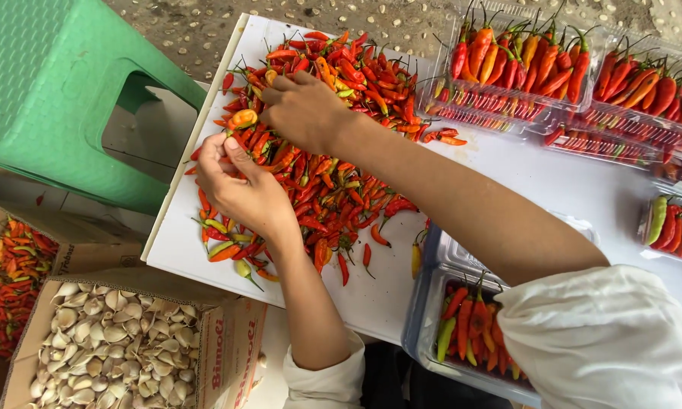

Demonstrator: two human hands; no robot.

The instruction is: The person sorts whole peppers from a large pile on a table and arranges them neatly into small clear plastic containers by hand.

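White table [508, 174] on pebbled floor [356, 15], left hand [242, 185] pinching chilies [333, 189], right hand [303, 110] curled in pile

White table [508, 170] carrying a heap of chillies [333, 182], clear trays of chillies [508, 76] sitting along its far edge, another tray [470, 333] lying nearer.

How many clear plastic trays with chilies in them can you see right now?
4, perhaps more hidden. Two trays top right, one beside another; one tray at the right edge; one tray near the bottom, partly under the right sleeve. An empty-looking tray lies behind it.
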